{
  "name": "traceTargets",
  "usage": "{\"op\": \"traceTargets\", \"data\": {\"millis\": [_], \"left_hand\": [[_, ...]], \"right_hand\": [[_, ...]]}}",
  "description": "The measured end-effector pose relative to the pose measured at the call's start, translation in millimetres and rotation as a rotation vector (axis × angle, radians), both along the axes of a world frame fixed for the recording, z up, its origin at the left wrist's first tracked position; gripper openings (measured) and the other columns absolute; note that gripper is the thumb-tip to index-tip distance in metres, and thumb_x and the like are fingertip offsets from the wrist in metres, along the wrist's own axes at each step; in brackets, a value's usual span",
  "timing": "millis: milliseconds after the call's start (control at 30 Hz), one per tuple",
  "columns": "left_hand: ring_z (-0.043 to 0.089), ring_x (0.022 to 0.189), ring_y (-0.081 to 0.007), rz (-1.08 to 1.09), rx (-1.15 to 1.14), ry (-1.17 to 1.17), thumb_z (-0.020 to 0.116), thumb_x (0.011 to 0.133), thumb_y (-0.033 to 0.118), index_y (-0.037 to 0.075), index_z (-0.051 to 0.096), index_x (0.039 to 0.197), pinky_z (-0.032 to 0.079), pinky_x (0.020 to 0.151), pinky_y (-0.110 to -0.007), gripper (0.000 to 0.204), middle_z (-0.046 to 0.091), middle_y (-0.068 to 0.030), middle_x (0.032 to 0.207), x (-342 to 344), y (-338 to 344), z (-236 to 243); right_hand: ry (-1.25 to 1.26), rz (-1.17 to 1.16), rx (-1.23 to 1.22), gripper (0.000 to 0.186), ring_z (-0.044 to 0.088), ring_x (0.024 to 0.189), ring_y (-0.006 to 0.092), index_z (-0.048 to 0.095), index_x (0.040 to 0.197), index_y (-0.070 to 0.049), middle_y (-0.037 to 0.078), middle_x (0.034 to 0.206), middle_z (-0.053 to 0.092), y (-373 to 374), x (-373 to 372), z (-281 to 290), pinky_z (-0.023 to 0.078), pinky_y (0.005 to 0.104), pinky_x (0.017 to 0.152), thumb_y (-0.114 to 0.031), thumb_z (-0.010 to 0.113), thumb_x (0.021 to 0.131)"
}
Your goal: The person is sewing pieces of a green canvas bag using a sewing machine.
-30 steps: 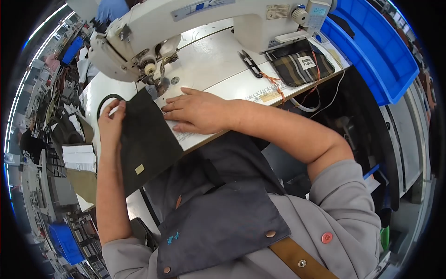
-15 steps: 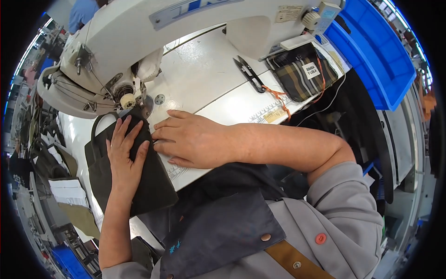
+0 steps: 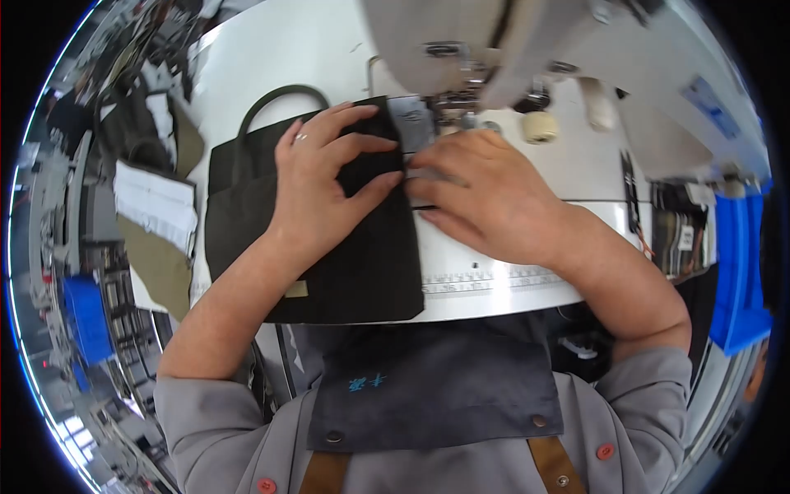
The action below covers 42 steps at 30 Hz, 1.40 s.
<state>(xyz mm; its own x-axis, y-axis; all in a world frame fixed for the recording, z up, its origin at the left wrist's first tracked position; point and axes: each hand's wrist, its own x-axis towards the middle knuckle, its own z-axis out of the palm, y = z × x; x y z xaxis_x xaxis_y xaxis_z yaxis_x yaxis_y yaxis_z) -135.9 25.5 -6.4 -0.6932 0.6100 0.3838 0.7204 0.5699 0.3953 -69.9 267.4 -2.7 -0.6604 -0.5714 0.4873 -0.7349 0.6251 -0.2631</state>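
My left hand (image 3: pixel 317 189), a ring on one finger, lies with spread fingers on a dark olive fabric panel (image 3: pixel 354 272) with a looped handle (image 3: pixel 284 92) and a small pale patch (image 3: pixel 296 288). My right hand (image 3: pixel 485 193) is beside the panel's right edge on the white table, fingers slightly curled and apart, with motion blur at their tips. The panel's top right corner lies by the metal needle plate (image 3: pixel 410 123) under the sewing machine (image 3: pixel 510 37). Whether the right fingertips touch the fabric is hard to tell.
A cream spool-like part (image 3: pixel 539 128) sits near the machine head. Black snips (image 3: pixel 629 189), a plaid pouch (image 3: pixel 679 230) and a blue bin (image 3: pixel 732 272) are at right. Fabric pieces with white sheets (image 3: pixel 152 206) lie at left. A printed ruler (image 3: pixel 485 276) runs along the front edge.
My left hand has gone from pinching the panel's upper edge to lying spread on it. The panel has shifted up to the machine, my right hand beside it. The camera view has turned.
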Motion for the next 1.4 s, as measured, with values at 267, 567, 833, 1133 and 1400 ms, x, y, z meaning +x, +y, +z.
{"op": "traceTargets", "data": {"millis": [267,567,833,1133,1400], "left_hand": [[0.061,0.115,-0.0298,0.068,0.118,-0.161,0.083,0.08,0.013,0.009,0.077,0.093,0.046,0.098,-0.043,0.015,0.065,-0.0091,0.128,0,8,5],[0.055,0.126,-0.0313,0.004,0.088,-0.231,0.08,0.084,0.009,0.005,0.07,0.091,0.043,0.107,-0.042,0.013,0.059,-0.0114,0.137,34,22,11],[0.052,0.128,-0.033,-0.007,0.045,-0.201,0.076,0.085,0.011,0.005,0.068,0.09,0.037,0.105,-0.049,0.011,0.057,-0.0131,0.136,34,22,7],[0.051,0.129,-0.0333,0.047,-0.026,-0.1,0.073,0.084,0.012,0.006,0.064,0.091,0.035,0.107,-0.049,0.012,0.056,-0.0129,0.135,39,26,5],[0.056,0.125,-0.0308,-0.045,0.107,-0.214,0.076,0.084,0.01,0.007,0.071,0.09,0.043,0.103,-0.045,0.009,0.059,-0.0115,0.136,25,13,6]], "right_hand": [[-0.082,-0.002,0.0,0.031,0.06,0.107,0.0237,0.074,0.107,-0.011,0.004,0.111,0.064,0,3,3,0.05,0.04,0.084,-0.018,0.082,0.078],[-0.062,-0.009,-0.061,0.019,0.065,0.079,0.0261,0.078,0.097,-0.011,0.004,0.09,0.064,17,-12,-2,0.049,0.0413,0.07,-0.009,0.075,0.078],[-0.079,0.004,-0.067,0.023,0.064,0.078,0.0255,0.082,0.093,-0.014,0.005,0.087,0.063,19,-16,-1,0.05,0.0421,0.07,-0.004,0.069,0.077],[-0.159,0.029,-0.119,0.022,0.067,0.082,0.0262,0.082,0.093,-0.013,0.006,0.09,0.066,23,-21,-4,0.053,0.0418,0.074,-0.006,0.067,0.077],[-0.152,-0.001,-0.1,0.024,0.067,0.082,0.0271,0.082,0.094,-0.015,0.006,0.087,0.066,22,-21,-3,0.054,0.0424,0.074,-0.006,0.067,0.078]]}}
